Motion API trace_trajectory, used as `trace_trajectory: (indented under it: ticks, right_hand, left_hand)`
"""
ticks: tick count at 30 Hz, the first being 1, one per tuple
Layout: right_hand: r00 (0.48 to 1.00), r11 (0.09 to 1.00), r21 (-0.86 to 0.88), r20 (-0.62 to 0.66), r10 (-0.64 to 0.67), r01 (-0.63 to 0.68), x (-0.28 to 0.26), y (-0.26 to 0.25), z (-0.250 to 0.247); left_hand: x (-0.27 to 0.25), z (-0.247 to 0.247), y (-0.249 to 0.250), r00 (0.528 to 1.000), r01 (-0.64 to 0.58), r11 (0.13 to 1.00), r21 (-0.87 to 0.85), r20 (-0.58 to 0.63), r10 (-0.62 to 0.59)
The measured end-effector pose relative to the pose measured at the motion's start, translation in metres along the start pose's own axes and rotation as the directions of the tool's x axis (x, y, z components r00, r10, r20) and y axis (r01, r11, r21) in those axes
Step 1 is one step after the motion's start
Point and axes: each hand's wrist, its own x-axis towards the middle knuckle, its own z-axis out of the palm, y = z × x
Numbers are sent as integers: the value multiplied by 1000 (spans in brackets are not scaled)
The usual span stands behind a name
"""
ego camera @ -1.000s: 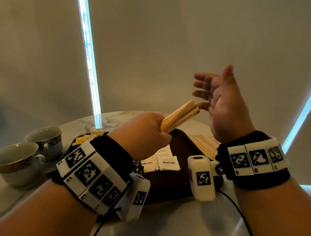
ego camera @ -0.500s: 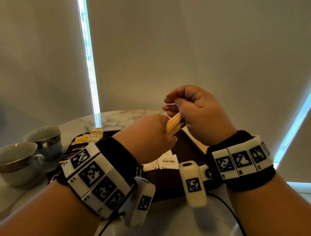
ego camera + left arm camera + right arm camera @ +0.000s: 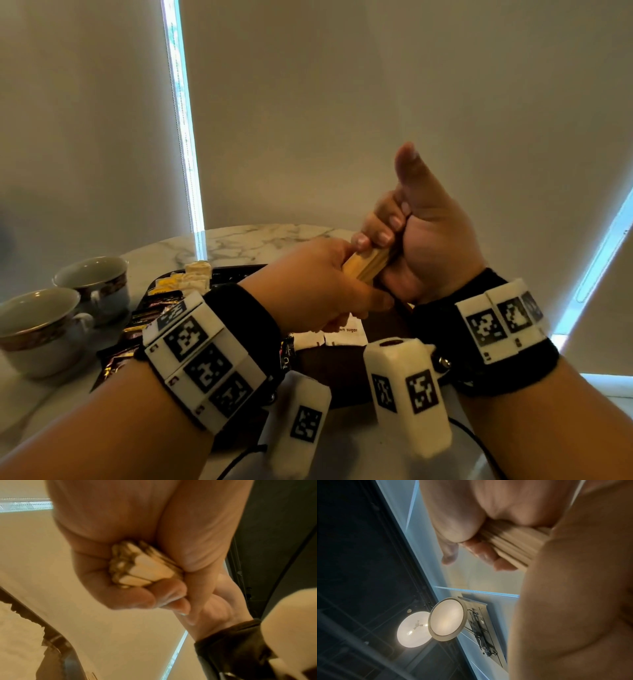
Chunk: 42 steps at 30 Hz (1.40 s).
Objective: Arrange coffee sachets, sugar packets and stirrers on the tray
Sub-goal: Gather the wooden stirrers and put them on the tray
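Observation:
A bundle of wooden stirrers (image 3: 365, 265) is held in the air above the dark brown tray (image 3: 337, 371). My left hand (image 3: 320, 284) grips its near end; the stirrer ends (image 3: 142, 568) show in the fist in the left wrist view. My right hand (image 3: 416, 236) curls its fingers round the far end, thumb pointing up; the stirrers (image 3: 513, 545) lie across those fingers in the right wrist view. White brown-sugar packets (image 3: 344, 334) lie on the tray under my hands. Dark coffee sachets (image 3: 145, 317) and pale packets (image 3: 195, 277) sit at the tray's left side.
Two gold-rimmed cups stand on the marble table (image 3: 253, 241) at the left, one nearer (image 3: 37, 330) and one behind (image 3: 94, 286). Closed window blinds stand close behind the table.
My right hand went from open and raised beside the stirrers to closed round their far end. It has since turned palm towards me, thumb up. The left hand kept its grip.

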Motion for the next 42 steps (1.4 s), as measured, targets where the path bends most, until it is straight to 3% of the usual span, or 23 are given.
trace_trajectory:
  ticks: [3, 4, 7, 8, 10, 13, 15, 19, 25, 30, 35, 39, 42]
  right_hand:
    - [994, 996, -23, -57, -92, 91, 1, -12, -2]
    - [987, 990, -28, -78, -138, 137, 0, -19, -2]
    - [937, 947, -52, -135, -321, 317, -5, -37, -1]
    - [913, 925, -53, -148, -380, 376, -8, -40, 1]
    - [876, 888, -44, -148, -458, 457, -10, -37, 6]
    - [871, 874, -50, -71, -485, 483, -11, -22, 14]
    - [884, 882, -55, 24, -467, 468, -10, -16, 17]
    - [873, 882, -48, 178, -454, 469, -10, -14, 19]
    - [879, 895, -71, 240, -413, 440, -7, -10, 18]
    - [899, 898, -43, 2, -439, 438, -5, -17, 14]
    - [911, 916, 25, -119, -395, 400, -4, -33, 6]
    - [920, 923, 33, -107, -377, 383, -4, -26, 7]
    - [928, 930, -3, -65, -367, 367, -3, -17, 9]
  left_hand:
    - [1, -5, -5, 996, -78, 947, -312, 11, 86]
    - [1, -7, -6, 995, -89, 876, -475, -12, 95]
    - [5, -13, -9, 995, -88, 538, -838, -100, 8]
    - [6, -13, -10, 994, -90, 453, -887, -110, -19]
    - [8, -11, -10, 996, -87, 361, -929, -94, -2]
    - [8, -3, -7, 996, -76, 314, -946, -60, 60]
    - [9, -1, -5, 995, -102, 288, -952, -96, 33]
    - [10, -7, -3, 987, -134, 300, -944, -153, -42]
    - [8, -14, -4, 986, -128, 371, -920, -160, -56]
    - [2, -15, 4, 993, -96, 453, -887, -114, -13]
    - [-2, -13, 8, 991, -103, 498, -861, -134, -26]
    - [-4, -11, 12, 978, -145, 479, -866, -200, -66]
    - [-6, -5, 19, 959, -183, 524, -832, -268, -90]
